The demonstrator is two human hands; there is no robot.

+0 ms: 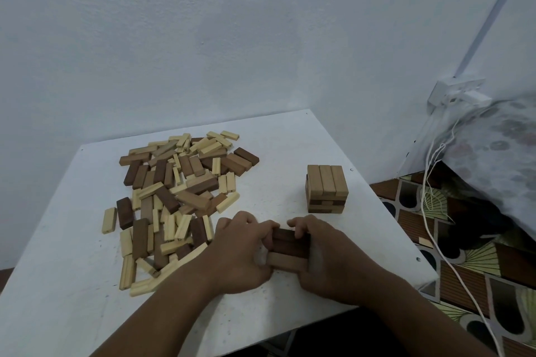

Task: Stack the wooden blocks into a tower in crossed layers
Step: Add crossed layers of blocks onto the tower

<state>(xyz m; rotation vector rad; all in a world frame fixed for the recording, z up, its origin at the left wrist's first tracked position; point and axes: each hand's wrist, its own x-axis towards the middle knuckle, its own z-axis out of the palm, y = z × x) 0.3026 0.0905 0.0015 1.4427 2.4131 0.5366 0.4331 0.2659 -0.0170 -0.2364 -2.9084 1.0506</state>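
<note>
Your left hand and right hand curled around three blocks set side by side, pressing them together on the white table. Beyond stood the tower; far left, the loose pile.

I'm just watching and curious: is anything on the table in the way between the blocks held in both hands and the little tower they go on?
Nothing visible is. The left hand and right hand hold a row of blocks near the table's front edge; the tower stands just beyond, with only bare table between. The loose pile lies off to the left.
</note>
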